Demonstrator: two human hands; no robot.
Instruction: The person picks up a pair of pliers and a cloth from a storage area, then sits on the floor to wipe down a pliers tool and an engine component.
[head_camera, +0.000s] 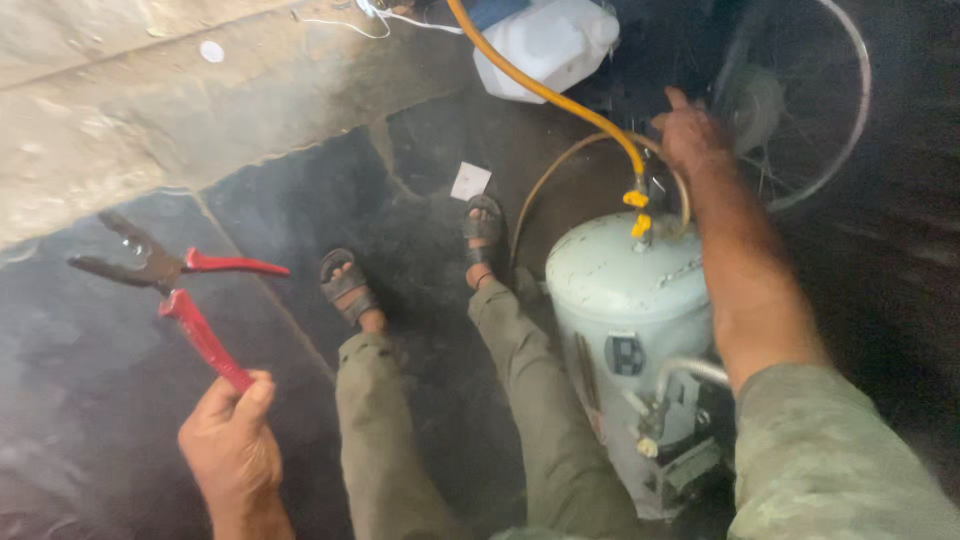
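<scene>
My left hand (232, 437) grips one red handle of a pair of pliers (170, 280), whose dark jaws hang open and point left above the dark floor. My right hand (690, 128) reaches past the top of a pale grey cylinder tank (625, 300), fingers spread near a thin tan tube (560, 170) that loops behind the tank. It holds nothing I can see. A yellow hose (545, 92) runs down to yellow fittings (638, 212) on the tank's top. My legs in olive trousers and sandals stretch out between the two hands.
A white plastic jug (545, 45) stands at the back. A wire wheel-like ring (820, 110) sits in shadow at right. A small white paper scrap (470, 181) lies on the oily floor. A pale concrete slab (150, 110) fills the upper left.
</scene>
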